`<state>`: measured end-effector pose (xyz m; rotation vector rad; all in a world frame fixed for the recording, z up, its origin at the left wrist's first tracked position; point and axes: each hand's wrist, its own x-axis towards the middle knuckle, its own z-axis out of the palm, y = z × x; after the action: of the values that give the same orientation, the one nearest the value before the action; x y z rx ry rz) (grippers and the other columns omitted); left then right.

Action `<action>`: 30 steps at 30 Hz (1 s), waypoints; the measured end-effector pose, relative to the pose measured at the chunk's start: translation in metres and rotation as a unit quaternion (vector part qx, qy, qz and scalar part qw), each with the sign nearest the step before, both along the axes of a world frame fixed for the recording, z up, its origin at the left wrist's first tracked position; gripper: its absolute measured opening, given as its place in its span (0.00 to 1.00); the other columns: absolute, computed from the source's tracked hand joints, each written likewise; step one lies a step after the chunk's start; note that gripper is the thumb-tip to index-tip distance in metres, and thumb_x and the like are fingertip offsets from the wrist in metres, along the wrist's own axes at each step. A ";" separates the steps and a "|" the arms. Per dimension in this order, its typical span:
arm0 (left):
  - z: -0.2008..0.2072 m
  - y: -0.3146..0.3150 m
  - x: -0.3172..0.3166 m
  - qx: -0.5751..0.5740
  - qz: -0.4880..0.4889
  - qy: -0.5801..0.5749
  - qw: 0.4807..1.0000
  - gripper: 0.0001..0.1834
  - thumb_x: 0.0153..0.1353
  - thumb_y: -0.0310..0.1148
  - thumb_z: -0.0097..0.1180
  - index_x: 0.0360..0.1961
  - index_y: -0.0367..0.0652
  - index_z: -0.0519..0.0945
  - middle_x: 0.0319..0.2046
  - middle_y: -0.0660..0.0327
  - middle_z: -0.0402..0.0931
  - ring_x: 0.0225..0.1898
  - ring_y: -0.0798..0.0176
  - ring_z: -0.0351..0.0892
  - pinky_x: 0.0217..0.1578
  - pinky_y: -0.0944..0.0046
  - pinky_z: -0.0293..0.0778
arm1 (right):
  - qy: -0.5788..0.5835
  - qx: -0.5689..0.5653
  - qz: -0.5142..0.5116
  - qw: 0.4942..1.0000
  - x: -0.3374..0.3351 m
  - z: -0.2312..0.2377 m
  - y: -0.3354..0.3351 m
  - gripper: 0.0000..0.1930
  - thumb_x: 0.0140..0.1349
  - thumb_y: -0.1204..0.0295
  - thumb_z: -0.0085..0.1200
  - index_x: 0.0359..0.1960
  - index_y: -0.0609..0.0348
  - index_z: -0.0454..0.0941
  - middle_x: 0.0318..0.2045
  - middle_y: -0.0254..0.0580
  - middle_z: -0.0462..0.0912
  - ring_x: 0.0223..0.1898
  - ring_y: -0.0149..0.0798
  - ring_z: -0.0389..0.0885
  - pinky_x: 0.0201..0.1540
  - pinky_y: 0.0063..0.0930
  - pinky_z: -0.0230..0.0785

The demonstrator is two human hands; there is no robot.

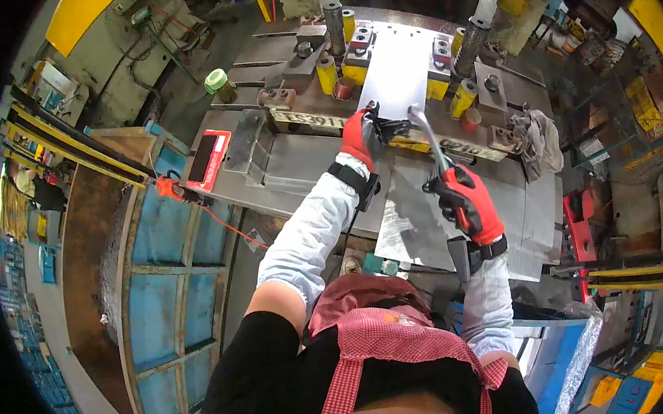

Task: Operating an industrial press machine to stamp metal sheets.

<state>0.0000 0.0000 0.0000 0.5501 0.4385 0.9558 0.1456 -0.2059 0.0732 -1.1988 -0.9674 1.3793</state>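
Observation:
A bright, flat metal sheet (397, 68) lies over the die in front of me, its near end toward my hands. My left hand (362, 138), in a red and black glove, is closed at the sheet's near left corner, with dark fingertips over and under the edge. My right hand (468, 202), gloved the same way, is wrapped round the red handle of a metal rod tool (430, 137). The rod slants up and left, and its bent tip meets the sheet's near right corner. What kind of tool it is, I cannot make out.
Guide posts (471, 48) and yellow cylinders (325, 74) flank the sheet. Larger flat sheets (440, 215) lie on the near right of the table. A red-framed panel (209, 160) sits at left, a grey rag (537, 141) at right, a green-lidded bottle (218, 83) at far left.

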 end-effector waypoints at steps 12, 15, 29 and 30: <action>0.007 -0.003 0.006 0.046 0.096 -0.012 0.994 0.16 0.56 0.38 0.48 0.38 0.36 0.74 0.33 0.59 0.77 0.34 0.60 0.76 0.37 0.66 0.70 | -0.113 -0.068 -0.308 0.942 0.071 -0.138 -0.135 0.13 0.57 0.67 0.47 0.41 0.59 0.71 0.21 0.31 0.71 0.14 0.24 0.62 0.16 0.20 0.57; -0.014 -0.002 -0.004 0.163 0.066 0.046 0.983 0.20 0.56 0.39 0.50 0.43 0.34 0.70 0.36 0.54 0.74 0.37 0.54 0.75 0.39 0.57 0.72 | 0.014 -0.047 -0.313 0.948 0.083 -0.178 -0.156 0.07 0.55 0.70 0.48 0.34 0.57 0.69 0.21 0.34 0.72 0.18 0.30 0.69 0.19 0.26 0.63; 0.007 -0.004 0.005 0.135 0.124 0.048 0.982 0.15 0.60 0.35 0.43 0.36 0.31 0.73 0.32 0.54 0.76 0.32 0.59 0.76 0.34 0.63 0.73 | 0.094 0.004 -0.302 0.949 0.100 -0.205 -0.157 0.07 0.58 0.69 0.45 0.37 0.52 0.65 0.20 0.34 0.68 0.19 0.31 0.66 0.22 0.27 0.61; 0.009 -0.004 0.007 0.079 0.108 -0.004 0.991 0.16 0.60 0.35 0.43 0.37 0.29 0.72 0.33 0.52 0.75 0.32 0.57 0.76 0.34 0.60 0.74 | 0.163 0.035 -0.262 0.951 0.098 -0.203 -0.156 0.06 0.58 0.70 0.45 0.35 0.52 0.63 0.18 0.34 0.66 0.17 0.31 0.64 0.20 0.27 0.58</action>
<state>0.0070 -0.0042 0.0092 0.6518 0.4233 1.2076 0.2436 -0.3624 -0.1296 -1.0348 -0.4159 1.0566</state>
